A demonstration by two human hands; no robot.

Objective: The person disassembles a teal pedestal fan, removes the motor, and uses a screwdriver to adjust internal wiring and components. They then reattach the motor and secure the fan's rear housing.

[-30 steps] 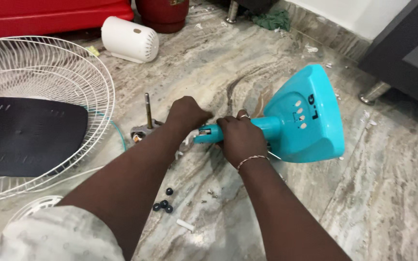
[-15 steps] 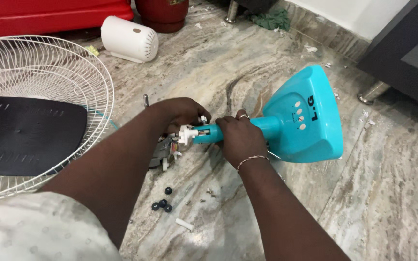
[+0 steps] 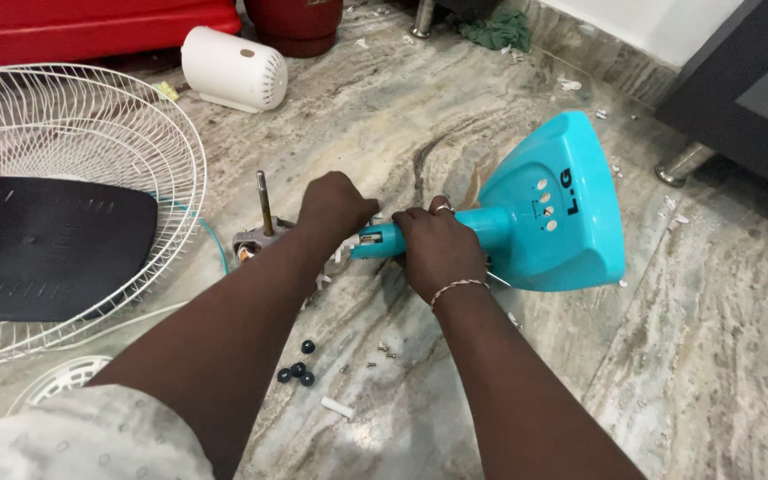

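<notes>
Head view: the turquoise plastic fan stand (image 3: 548, 209) is laid on the marble floor (image 3: 713, 356) at centre, its neck wrapped by the right hand (image 3: 437, 249). Its tip is hidden by the closed left hand (image 3: 335, 206); whether anything is gripped cannot be told. At nine o'clock, the steel motor shaft (image 3: 264, 203) stands upright beside a white wire grille (image 3: 73, 133), cut off by the left edge.

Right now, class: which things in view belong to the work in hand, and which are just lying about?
In hand:
left hand on fan motor
right hand gripping turquoise fan stand

Lying about:
white fan grille
black panel
white cylinder
black knobs
</notes>
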